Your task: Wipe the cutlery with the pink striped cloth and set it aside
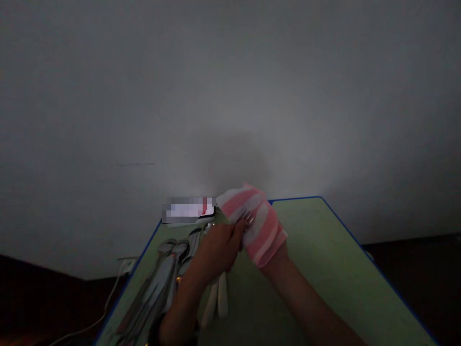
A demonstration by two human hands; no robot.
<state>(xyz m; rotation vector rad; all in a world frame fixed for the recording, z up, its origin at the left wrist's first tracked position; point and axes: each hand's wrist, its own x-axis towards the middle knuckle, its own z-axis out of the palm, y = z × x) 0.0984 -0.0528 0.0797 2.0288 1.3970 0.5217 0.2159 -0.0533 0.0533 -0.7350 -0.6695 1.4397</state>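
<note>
My left hand point(221, 245) is closed around a metal fork point(248, 218), its tined head showing just past the fingertips. A pink-and-white striped cloth point(264, 226) wraps over my right hand point(277, 254), hiding its fingers, and lies against the fork's head. Both hands meet above the middle of the table. Under and beside my left forearm lie metal spoons point(167, 246) and other long cutlery in a loose row. Two pale handles point(222, 295) stick out below my left hand.
The green table point(324, 269) has a blue edge and stands against a grey wall point(237, 96). At its back left corner lies a phone-like device point(185, 211) with a lit, partly blurred screen. A white cable point(108, 302) hangs left of the table.
</note>
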